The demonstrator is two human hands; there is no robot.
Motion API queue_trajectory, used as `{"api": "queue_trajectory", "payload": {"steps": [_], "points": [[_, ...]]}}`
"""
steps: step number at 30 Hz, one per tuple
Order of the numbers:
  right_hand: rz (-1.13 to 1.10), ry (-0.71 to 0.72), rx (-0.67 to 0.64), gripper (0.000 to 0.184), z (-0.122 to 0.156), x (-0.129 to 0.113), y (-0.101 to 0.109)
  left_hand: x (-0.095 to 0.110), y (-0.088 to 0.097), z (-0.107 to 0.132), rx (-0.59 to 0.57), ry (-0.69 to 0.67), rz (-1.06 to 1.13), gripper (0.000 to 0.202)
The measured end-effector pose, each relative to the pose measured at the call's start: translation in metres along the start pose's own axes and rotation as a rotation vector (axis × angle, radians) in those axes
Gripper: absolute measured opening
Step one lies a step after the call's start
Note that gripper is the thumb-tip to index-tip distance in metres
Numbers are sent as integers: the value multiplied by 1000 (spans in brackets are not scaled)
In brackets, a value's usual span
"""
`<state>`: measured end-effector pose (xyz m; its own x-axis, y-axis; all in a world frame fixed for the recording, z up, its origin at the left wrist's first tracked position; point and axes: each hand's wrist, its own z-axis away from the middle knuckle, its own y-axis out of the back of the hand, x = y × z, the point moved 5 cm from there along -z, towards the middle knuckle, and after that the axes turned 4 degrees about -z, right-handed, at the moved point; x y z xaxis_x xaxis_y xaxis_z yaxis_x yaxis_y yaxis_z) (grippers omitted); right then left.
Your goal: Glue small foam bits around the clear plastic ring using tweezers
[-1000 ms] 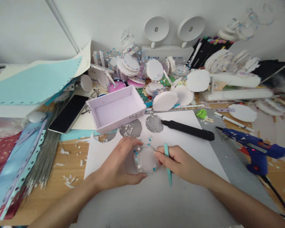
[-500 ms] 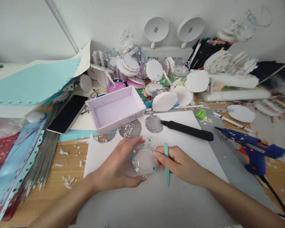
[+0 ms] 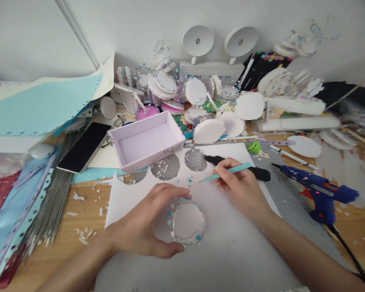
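A round wire ring (image 3: 204, 222) dotted with small blue and white pieces lies on the white sheet (image 3: 158, 267). My left hand (image 3: 142, 221) curves round its left side, with fingertips at its top edge and the thumb at its bottom edge. Above and to the right, my right hand (image 3: 239, 188) grips teal tweezers (image 3: 231, 171), which point left. Their tips are near a few tiny blue pieces (image 3: 190, 181) on the sheet. The tweezers hide part of a black pen-like tool (image 3: 260, 173) lying behind my right hand.
A lilac open box (image 3: 147, 142) stands beyond my left hand. At the right lies a blue glue gun (image 3: 318, 190) with its cord. A phone (image 3: 84, 147) and wire stems (image 3: 53, 202) are at the left. Decorated white discs (image 3: 196, 91) crowd the back before a two-headed lamp (image 3: 211, 71).
My right hand has left the ring and moved up and right. The tweezers have swung from upright to pointing left. The ring sits slightly lower in view, with my left hand still around it.
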<state>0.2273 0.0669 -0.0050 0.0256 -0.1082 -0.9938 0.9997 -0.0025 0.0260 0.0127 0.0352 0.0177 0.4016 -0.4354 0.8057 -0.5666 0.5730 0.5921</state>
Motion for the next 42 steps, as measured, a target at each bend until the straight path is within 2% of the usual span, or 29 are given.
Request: {"api": "queue_trajectory", "payload": {"steps": [2,7,12,16,19,21,25,28,30,32,36,39,42], "points": [[90,58,-31,17,4,-1,-6,0,-1,-1,-18,-12,-3,87],[249,393,-45,14,15,-8,-12,0,-3,-1,-24,-24,3,87],[400,566,-98,11,18,-13,-17,4,-1,2,-42,-51,105,87],[446,618,-138,13,18,-16,-21,4,-1,3,-66,-89,264,85],[431,650,-124,11,18,-17,-20,7,-2,5,-68,-178,382,85],[423,655,-114,11,18,-16,-18,11,-2,8,-59,-180,461,80],[411,608,-112,10,17,-12,-16,19,6,12,-8,-62,720,61],[388,530,-79,10,16,-9,-16,20,18,12,112,-122,846,62],[317,499,-33,12,16,-11,-13,11,24,11,235,-125,782,63],[193,474,34,14,16,-13,-8,0,22,9,294,-102,672,67],[-119,400,116,17,14,-14,6,-15,5,1,284,29,464,71],[-313,365,90,15,11,-15,9,-19,-4,-3,307,63,296,70],[-375,345,27,15,13,-16,5,-20,-6,-4,326,66,110,72]]}}
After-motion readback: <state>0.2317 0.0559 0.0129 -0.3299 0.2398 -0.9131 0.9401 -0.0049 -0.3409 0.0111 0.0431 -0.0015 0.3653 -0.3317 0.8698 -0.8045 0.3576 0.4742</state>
